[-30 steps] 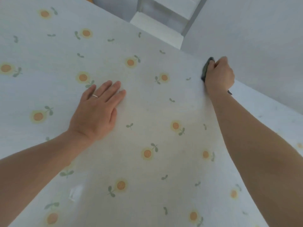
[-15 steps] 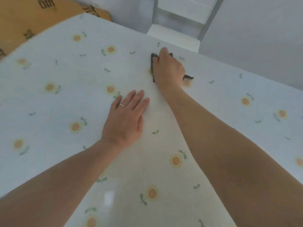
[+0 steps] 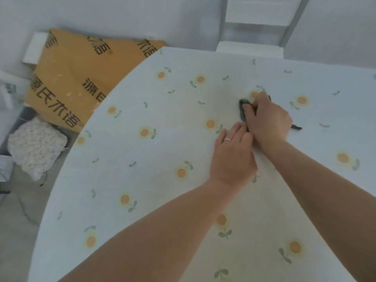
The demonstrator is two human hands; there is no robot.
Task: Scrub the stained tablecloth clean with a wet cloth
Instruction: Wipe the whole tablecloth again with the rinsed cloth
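Pale, smooth sheeting printed with orange flowers forms the tablecloth [image 3: 162,159], which ends in a curved edge on the left. Beyond that edge we see a flat orange cardboard sheet [image 3: 77,78] with black characters and a white, nubbly knitted bundle [image 3: 36,145]. Our left hand [image 3: 232,159] lies flat on the tablecloth, fingers straight and pressed together, with a thin ring [image 3: 227,139] on one. Just beside it, our right hand [image 3: 268,123] curls its fingers round the bunched dark green cloth [image 3: 243,110], held against the tablecloth and mostly hidden by the hand.
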